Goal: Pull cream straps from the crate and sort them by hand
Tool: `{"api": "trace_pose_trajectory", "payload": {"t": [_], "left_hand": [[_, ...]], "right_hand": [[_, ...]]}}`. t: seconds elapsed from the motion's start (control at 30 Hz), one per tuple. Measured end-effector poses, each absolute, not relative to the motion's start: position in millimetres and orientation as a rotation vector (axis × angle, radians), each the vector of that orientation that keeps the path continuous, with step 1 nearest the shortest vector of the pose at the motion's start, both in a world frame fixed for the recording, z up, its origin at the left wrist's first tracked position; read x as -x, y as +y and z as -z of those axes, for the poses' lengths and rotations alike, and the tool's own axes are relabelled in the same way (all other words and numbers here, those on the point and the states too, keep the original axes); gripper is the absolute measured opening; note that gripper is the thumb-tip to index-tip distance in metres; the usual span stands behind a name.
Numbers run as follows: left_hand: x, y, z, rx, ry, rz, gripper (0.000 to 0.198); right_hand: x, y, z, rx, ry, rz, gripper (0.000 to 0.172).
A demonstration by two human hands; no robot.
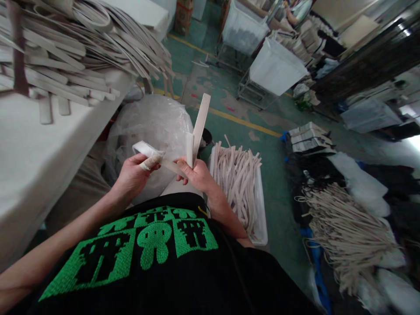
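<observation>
Both hands hold parts of a pale beige strap (201, 116) above my lap. My right hand (196, 174) is closed around it, and a long flat end and a shorter folded end stick up past the thumb. My left hand (139, 170), with white tape on a finger, pinches a looped part of pale strip at the left. A stretch of strip runs between the two hands. Behind them sits a large clear plastic bag (154, 113); its contents are hard to make out.
At the left, a white table (95, 127) carries a heap of beige straps (65, 57). A white bin (262, 210) full of strips stands right of my legs. Farther right lie a pile of strips (344, 227) and bundles. White carts (275, 65) and a person (298, 11) are at the back.
</observation>
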State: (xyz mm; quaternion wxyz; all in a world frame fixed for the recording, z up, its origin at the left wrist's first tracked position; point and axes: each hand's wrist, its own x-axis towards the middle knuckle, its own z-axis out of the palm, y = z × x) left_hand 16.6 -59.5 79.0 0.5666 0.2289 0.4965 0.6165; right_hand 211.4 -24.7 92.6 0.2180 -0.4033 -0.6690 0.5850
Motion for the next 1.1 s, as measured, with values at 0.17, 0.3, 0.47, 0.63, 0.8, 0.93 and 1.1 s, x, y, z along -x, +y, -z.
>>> {"api": "trace_pose_trajectory", "payload": {"t": [0.17,0.3,0.47,0.63,0.8,0.93,1.1], "left_hand": [[-16,-58,-71,-0.557,1.124,-1.429,0.027],[-22,-59,-71,-0.575,1.102,-1.392,0.028],[-27,-60,-75,-0.603,1.044,-1.363,0.043],[-18,-50,-84,-0.419,0.936,-1.241,0.054],[-3,-17,-85,-0.101,0.92,-1.332,0.025],[1,15,-75,-0.008,1.02,-1.426,0.028],[-3,50,-68,-0.061,1.103,-1.461,0.014]], "right_hand": [[-214,-35,-85,1.138,-1.728,-1.612,0.046],[-206,-35,-86,1.138,-1.708,-1.53,0.044],[-202,-32,-87,1.098,-1.776,-1.535,0.045],[-226,-33,-84,1.046,-1.594,-1.711,0.051],[-289,-37,-56,1.261,-1.353,-1.729,0.052],[-347,-59,-16,1.467,-1.08,-1.669,0.058],[-389,-102,24,1.79,-1.123,-1.64,0.059]]}}
